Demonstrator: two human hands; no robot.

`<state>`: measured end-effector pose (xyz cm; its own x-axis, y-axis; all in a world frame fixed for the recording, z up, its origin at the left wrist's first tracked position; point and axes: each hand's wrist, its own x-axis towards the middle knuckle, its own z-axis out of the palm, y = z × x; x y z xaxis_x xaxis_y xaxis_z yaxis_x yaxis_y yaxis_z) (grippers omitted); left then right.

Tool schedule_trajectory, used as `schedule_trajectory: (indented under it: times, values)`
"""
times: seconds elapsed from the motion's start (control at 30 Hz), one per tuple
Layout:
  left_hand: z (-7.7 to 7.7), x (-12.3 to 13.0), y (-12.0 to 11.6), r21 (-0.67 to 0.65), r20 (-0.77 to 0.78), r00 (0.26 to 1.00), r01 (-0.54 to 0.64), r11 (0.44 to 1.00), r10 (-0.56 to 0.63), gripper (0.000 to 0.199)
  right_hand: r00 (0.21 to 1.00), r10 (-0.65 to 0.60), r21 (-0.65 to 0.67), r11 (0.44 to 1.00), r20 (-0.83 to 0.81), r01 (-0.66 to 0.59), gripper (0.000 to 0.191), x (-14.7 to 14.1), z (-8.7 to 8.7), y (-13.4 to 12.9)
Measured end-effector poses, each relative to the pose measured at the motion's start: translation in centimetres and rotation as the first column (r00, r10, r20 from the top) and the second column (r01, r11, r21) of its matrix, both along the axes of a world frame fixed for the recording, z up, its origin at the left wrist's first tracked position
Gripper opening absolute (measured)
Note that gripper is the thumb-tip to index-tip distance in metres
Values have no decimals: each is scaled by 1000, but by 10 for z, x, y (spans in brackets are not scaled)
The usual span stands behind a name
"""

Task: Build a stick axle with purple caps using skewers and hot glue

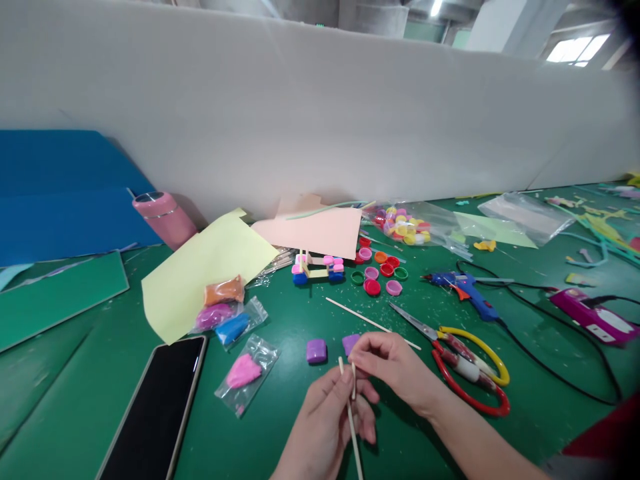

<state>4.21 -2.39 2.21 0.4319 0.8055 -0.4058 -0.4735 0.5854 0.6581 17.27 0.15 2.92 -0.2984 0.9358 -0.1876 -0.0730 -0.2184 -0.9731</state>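
Observation:
My left hand [333, 413] is closed around a long thin wooden stick [354, 437], its lower end running out of view. Between the fingertips of my right hand [395, 367] is a short piece of wooden stick [354, 381], held upright alongside the long one. Just beyond my hands lie two purple clay blocks, one in plain view [317, 351] and the other [351, 343] partly behind my right fingers. Another wooden stick [373, 323] rests on the green table. Farther back stands a small pink and blue clay model [318, 269] with wooden bars.
Red-and-yellow-handled scissors [467, 367] and a blue glue gun [463, 292] with a black cord lie right. Coloured plastic rings [387, 269] are scattered behind. Left are a phone [155, 410], bagged clay [246, 373], yellow paper [175, 293] and a pink bottle [167, 220]. A white partition [300, 113] rises behind.

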Motion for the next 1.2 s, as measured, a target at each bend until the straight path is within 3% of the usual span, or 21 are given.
schedule_trajectory:
  times: [0.17,0.43,0.7,0.83,1.2]
  values:
    - [1,-1,-2,-8,16,993,115,993,-115,30,999,37,21,999,22,-37,27,0,-5,-1]
    - [1,-2,-1,20,7,990,139,990,-139,32,998,-7,54,999,55,4,20,1,-4,-3]
    - [-4,2,0,-16,-24,999,-21,1000,21,28,979,-197,71,979,60,192,21,-2,-3,-1]
    - [-6,1,0,-12,-41,996,-81,997,80,28,984,-174,63,983,44,171,22,-3,-6,-3]
    - [-7,1,-2,50,-100,990,-91,995,96,30,991,-132,104,986,9,131,24,-6,-4,-5]
